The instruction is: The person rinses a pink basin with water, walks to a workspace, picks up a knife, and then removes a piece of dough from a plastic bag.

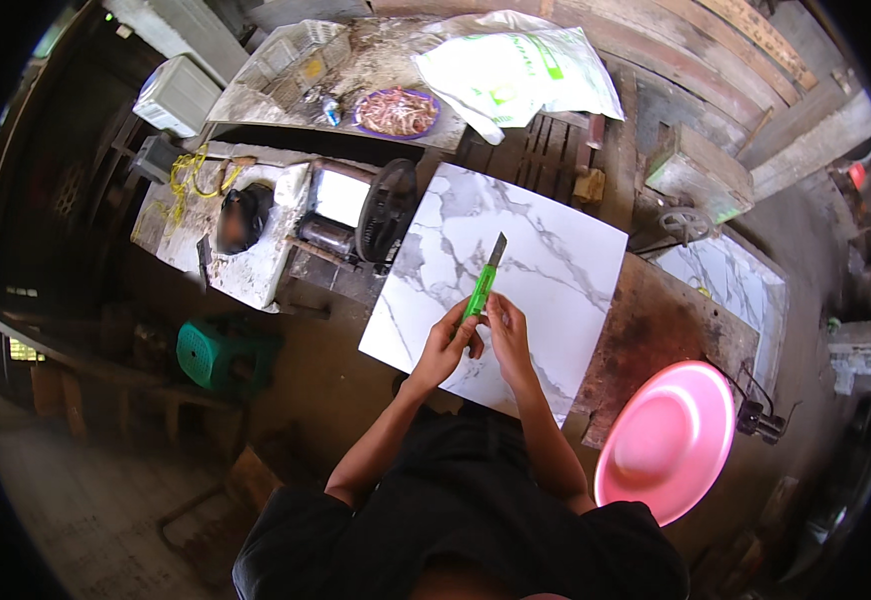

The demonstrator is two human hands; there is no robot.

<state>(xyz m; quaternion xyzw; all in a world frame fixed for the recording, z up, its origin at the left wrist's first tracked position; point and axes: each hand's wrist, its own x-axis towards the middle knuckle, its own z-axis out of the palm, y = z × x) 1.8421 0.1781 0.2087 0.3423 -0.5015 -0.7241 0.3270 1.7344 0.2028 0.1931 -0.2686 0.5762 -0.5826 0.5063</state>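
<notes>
A bright green utility knife (481, 291) points away from me, its dark blade extended beyond the handle. My left hand (445, 342) is closed around the lower end of the handle. From the other side, the fingers of my right hand (507, 331) pinch the same handle. Both hands are over a white marble-patterned board (556, 260) with grey veins. The very bottom of the handle is hidden by my fingers.
A pink basin (668, 440) stands at the right, beside a stained wooden surface (656, 325). Left of the board are a black round fan-like part (387, 212) and a green stool (218, 352). Farther back lie a purple-rimmed plate (397, 112) and a white sack (516, 75).
</notes>
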